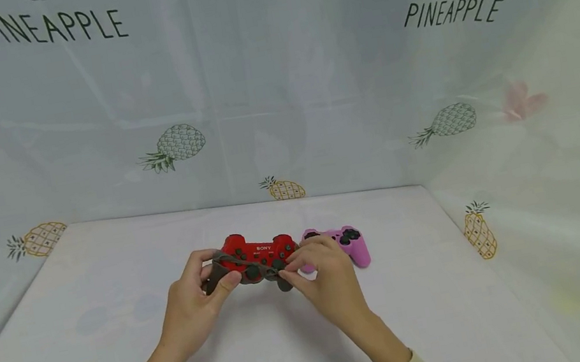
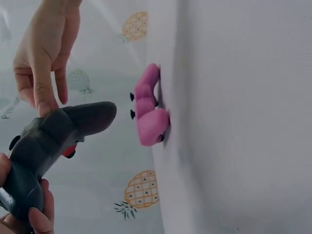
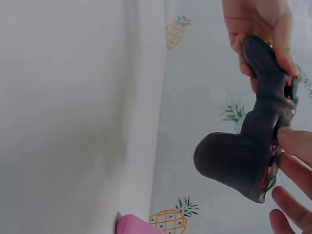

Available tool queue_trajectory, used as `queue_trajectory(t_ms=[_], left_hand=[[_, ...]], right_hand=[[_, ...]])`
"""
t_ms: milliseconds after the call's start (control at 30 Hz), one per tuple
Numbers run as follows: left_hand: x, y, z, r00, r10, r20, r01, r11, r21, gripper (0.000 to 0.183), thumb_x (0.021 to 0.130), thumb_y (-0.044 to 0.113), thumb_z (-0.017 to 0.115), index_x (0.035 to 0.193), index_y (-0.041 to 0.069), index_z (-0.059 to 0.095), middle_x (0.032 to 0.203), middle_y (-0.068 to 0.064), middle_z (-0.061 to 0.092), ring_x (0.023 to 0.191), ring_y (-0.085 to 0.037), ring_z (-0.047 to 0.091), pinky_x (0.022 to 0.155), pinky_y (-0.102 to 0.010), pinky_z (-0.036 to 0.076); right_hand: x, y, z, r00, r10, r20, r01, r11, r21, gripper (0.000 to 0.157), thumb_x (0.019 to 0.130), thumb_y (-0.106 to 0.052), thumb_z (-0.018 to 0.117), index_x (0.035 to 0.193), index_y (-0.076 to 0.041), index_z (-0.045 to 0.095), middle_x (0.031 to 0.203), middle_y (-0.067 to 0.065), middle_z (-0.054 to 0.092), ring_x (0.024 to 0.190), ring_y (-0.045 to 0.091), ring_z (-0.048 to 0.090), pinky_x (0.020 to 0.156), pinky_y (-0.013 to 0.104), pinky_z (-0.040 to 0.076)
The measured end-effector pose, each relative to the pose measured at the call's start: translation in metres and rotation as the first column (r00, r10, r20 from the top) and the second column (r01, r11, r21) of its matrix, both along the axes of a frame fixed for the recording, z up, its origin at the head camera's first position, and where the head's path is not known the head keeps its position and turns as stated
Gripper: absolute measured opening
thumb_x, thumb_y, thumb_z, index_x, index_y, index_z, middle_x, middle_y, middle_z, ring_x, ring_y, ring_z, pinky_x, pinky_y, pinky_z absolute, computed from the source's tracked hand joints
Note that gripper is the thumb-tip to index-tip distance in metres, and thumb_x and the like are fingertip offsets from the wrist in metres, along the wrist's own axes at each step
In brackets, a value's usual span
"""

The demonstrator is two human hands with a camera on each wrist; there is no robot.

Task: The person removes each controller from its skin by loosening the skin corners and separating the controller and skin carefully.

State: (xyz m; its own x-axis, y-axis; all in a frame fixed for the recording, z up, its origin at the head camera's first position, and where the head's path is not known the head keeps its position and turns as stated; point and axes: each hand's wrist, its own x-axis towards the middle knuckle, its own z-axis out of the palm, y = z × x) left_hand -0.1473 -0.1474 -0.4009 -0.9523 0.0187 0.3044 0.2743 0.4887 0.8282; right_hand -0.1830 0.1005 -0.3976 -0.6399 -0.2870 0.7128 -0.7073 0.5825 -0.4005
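- Red controller (image 1: 262, 249): qty 1, held up off counter (image 1: 111, 290), btwn both hands.
- Dark cover (image 3: 229, 158): round its back & grips; edge strip across front.
- L hand (image 1: 192, 305): fingers clamped on covered L end.
- R hand (image 1: 333, 280): thumb + fingertip pinch cover edge.
- Handling (judged): L steady; ease edge gently, don't overstretch.
- Pink controller (image 1: 359, 251): on counter, beyond R hand.
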Motion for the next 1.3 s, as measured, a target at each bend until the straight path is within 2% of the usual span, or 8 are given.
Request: queue_trajectory(t_ms=[167, 267, 467, 700, 833, 967, 1100, 1300], left_hand=[[0.000, 0.000, -0.002, 1.000, -0.003, 0.004, 0.003, 1.000, 0.001, 0.048, 0.100, 0.034, 0.076, 0.137, 0.018, 0.052, 0.113, 0.003, 0.080, 0.060, -0.009, 0.047, 0.056, -0.029, 0.038], [-0.001, 0.001, -0.004, 1.000, -0.012, 0.003, 0.012, 1.000, 0.000, 0.049, 0.099, 0.034, 0.077, 0.137, 0.018, 0.052, 0.112, 0.004, 0.080, 0.060, -0.009, 0.048, 0.056, -0.028, 0.038], [-0.002, 0.003, -0.007, 1.000, -0.021, 0.004, 0.021, 1.000, 0.008, 0.049, 0.098, 0.034, 0.078, 0.137, 0.017, 0.052, 0.112, 0.004, 0.080, 0.061, -0.009, 0.050, 0.057, -0.028, 0.039], [-0.003, 0.000, -0.010, 0.998, -0.045, 0.041, 0.045, 0.999, -0.001, 0.051, 0.099, 0.036, 0.077, 0.139, 0.017, 0.052, 0.110, 0.006, 0.079, 0.059, -0.007, 0.039, 0.055, -0.028, 0.037], [-0.005, -0.001, -0.011, 0.997, -0.067, 0.048, 0.068, 0.997, -0.034, 0.054, 0.099, 0.038, 0.076, 0.141, 0.017, 0.050, 0.112, 0.006, 0.078, 0.064, -0.008, 0.046, 0.059, -0.028, 0.041], [-0.006, -0.004, -0.010, 0.991, -0.130, 0.045, 0.133, 0.987, -0.084, 0.055, 0.101, 0.037, 0.073, 0.143, 0.014, 0.048, 0.113, 0.005, 0.076, 0.073, -0.010, 0.055, 0.065, -0.028, 0.044], [-0.006, -0.006, -0.009, 0.979, -0.195, 0.056, 0.200, 0.974, -0.110, 0.052, 0.103, 0.034, 0.071, 0.143, 0.012, 0.046, 0.106, 0.004, 0.075, 0.070, -0.007, 0.055, 0.063, -0.027, 0.044], [-0.005, -0.006, -0.009, 0.990, -0.143, 0.002, 0.142, 0.977, -0.161, 0.052, 0.099, 0.037, 0.076, 0.138, 0.014, 0.050, 0.095, 0.010, 0.074, 0.061, -0.004, 0.048, 0.057, -0.026, 0.041]], right_hand=[[0.002, -0.003, 0.005, 0.996, 0.057, 0.075, -0.059, 0.998, 0.021, 0.020, 0.086, -0.016, 0.090, 0.103, -0.017, 0.078, 0.100, -0.008, 0.075, 0.108, 0.016, 0.059, 0.101, 0.041, 0.049], [0.003, -0.010, 0.009, 0.993, 0.086, 0.087, -0.089, 0.995, 0.038, 0.023, 0.090, -0.019, 0.084, 0.112, -0.017, 0.078, 0.107, -0.007, 0.073, 0.110, 0.016, 0.055, 0.098, 0.039, 0.047], [-0.001, -0.021, 0.013, 0.995, 0.067, 0.072, -0.074, 0.994, 0.087, 0.006, 0.093, -0.019, 0.083, 0.097, -0.017, 0.080, 0.102, -0.005, 0.067, 0.103, 0.018, 0.053, 0.088, 0.037, 0.048], [-0.001, -0.025, 0.014, 0.993, 0.068, 0.098, -0.079, 0.990, 0.117, 0.006, 0.094, -0.016, 0.082, 0.091, -0.016, 0.077, 0.092, -0.005, 0.068, 0.092, 0.016, 0.053, 0.082, 0.035, 0.046], [-0.002, -0.026, 0.010, 0.991, 0.052, 0.127, -0.066, 0.991, 0.114, 0.008, 0.097, -0.014, 0.078, 0.091, -0.016, 0.073, 0.092, -0.006, 0.066, 0.090, 0.015, 0.052, 0.083, 0.035, 0.044], [-0.001, -0.027, 0.007, 0.990, 0.030, 0.137, -0.047, 0.991, 0.122, 0.008, 0.099, -0.013, 0.074, 0.093, -0.016, 0.069, 0.093, -0.006, 0.063, 0.089, 0.015, 0.050, 0.084, 0.036, 0.044], [0.002, -0.026, 0.005, 0.989, 0.026, 0.144, -0.043, 0.992, 0.119, 0.008, 0.099, -0.013, 0.073, 0.095, -0.016, 0.067, 0.092, -0.006, 0.061, 0.087, 0.015, 0.050, 0.082, 0.037, 0.042], [0.005, -0.025, 0.004, 0.984, 0.066, 0.165, -0.081, 0.993, 0.082, 0.009, 0.100, -0.013, 0.072, 0.095, -0.018, 0.066, 0.092, -0.007, 0.059, 0.088, 0.014, 0.048, 0.083, 0.038, 0.040]])
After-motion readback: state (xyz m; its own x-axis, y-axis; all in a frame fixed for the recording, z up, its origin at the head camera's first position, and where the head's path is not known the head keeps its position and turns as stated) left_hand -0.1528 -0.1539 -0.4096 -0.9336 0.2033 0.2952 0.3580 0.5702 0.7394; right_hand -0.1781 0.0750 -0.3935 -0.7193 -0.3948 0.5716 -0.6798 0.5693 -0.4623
